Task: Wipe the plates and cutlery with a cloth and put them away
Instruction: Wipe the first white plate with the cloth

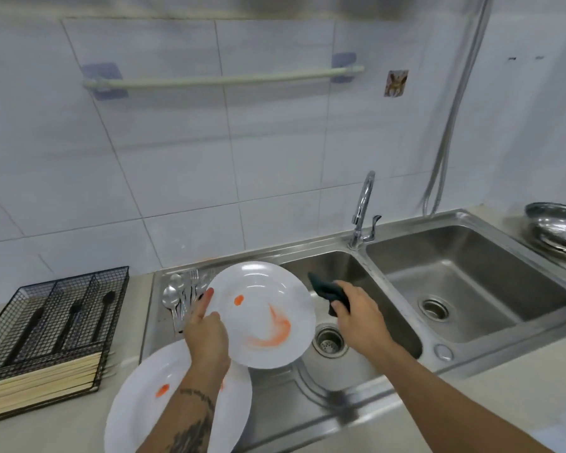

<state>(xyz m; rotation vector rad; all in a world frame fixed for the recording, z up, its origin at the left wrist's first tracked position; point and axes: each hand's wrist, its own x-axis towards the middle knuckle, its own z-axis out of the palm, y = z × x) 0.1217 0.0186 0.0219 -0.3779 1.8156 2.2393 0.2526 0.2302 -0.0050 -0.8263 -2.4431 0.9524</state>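
A: Where are the plates?

B: 1 plate [262, 313] is held up over the left edge of the sink [471, 273], tilted toward the camera, with an orange smear and a spot on it. The left hand [205, 335] grips its left rim, thumb on the face.

A: And the other?

B: Plate 2 [151, 397] lies flat on the drainboard left of the sink, partly under the left forearm, with an orange spot.

A: The right hand?

B: The right hand [356, 310] is closed around a dark cloth [327, 289], above the sink's left basin, just beside the raised plate, not touching it.

A: Cutlery?

B: Spoons and forks [180, 297] lie on the drainboard behind the left hand. A wire rack [56, 318] stands farther left of the sink, with dark utensils and chopsticks [43, 380].
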